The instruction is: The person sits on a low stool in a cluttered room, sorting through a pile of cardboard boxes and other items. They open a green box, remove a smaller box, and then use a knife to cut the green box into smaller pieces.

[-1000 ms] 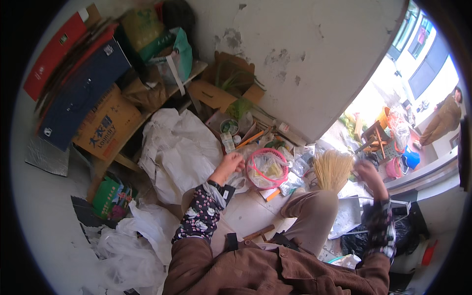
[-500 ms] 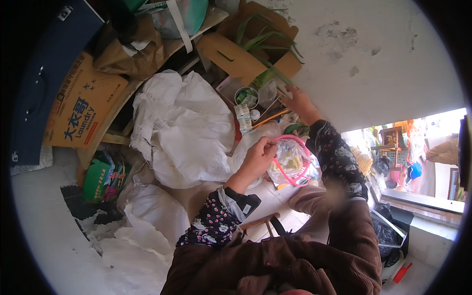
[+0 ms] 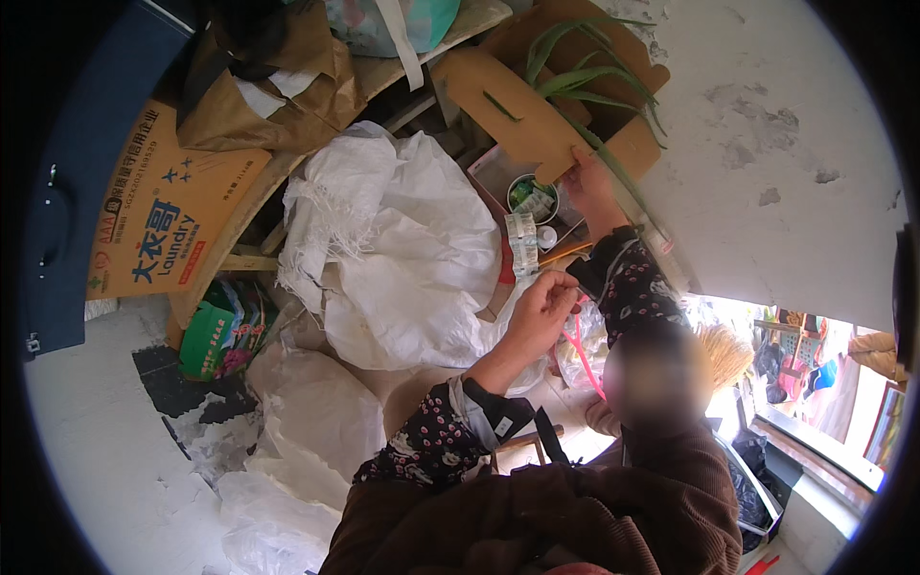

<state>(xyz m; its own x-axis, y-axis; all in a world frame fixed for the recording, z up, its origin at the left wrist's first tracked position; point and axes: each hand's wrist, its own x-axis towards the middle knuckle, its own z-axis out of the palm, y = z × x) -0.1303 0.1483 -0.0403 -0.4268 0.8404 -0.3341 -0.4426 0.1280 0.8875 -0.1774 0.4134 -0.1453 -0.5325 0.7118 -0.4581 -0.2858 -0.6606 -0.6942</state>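
Note:
My left hand [image 3: 539, 314] is closed with pinched fingers on the thin handle of a pink basket [image 3: 584, 356]. Clear plastic bags show in the basket, and my right forearm hides much of it. Further away, my right hand [image 3: 592, 196] has bent fingers against the front flap of an open cardboard box [image 3: 508, 120]. What lies between those fingers is hidden. Long green leaves [image 3: 583, 75] stick out of the box. One long green stalk [image 3: 625, 187] slants down past my right hand, against the wall. Left of that hand stands a round tin [image 3: 533, 196] with green packets.
A large white woven sack [image 3: 412, 259] fills the middle. Left are a printed carton [image 3: 172, 211], a dark blue case [image 3: 86, 144] and a green box [image 3: 213, 331]. A brown paper bag [image 3: 273, 86] lies on the shelf. The white wall [image 3: 786, 172] bounds the right.
My right hand has shifted up against the box flap. The long stalk now shows along the wall beside it. My left hand keeps the basket handle, and the right arm covers more of the basket.

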